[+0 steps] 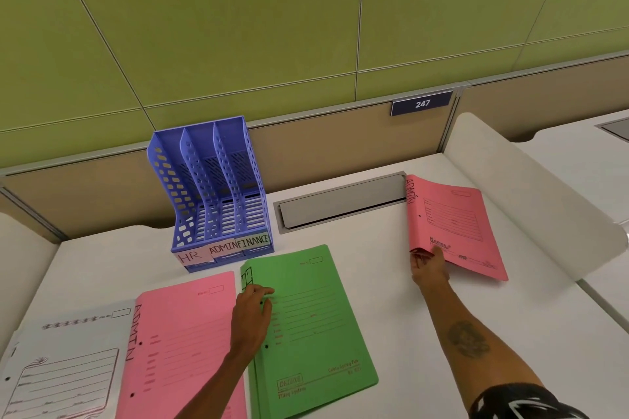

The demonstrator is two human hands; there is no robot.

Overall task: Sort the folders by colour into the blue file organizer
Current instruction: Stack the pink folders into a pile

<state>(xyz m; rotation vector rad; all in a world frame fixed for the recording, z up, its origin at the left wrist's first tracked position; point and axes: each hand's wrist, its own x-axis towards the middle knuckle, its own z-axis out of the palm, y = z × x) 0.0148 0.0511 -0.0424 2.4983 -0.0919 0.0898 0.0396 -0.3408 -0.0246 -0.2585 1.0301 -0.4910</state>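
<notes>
Near edge: white folder (61,367), near pink folder (183,343) lay flat;
Left hand (253,306): rested on green folder (313,323) spine; gripping or not, cannot tell;
Right hand (429,267): pinched lifted pink folder (456,224) by its spine corner;
Handling: likely light, floppy card; take the spine;
Blue file organizer (211,187): stood empty

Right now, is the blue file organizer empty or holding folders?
Empty: all three slots of the blue file organizer show bare slatted floors.
</notes>
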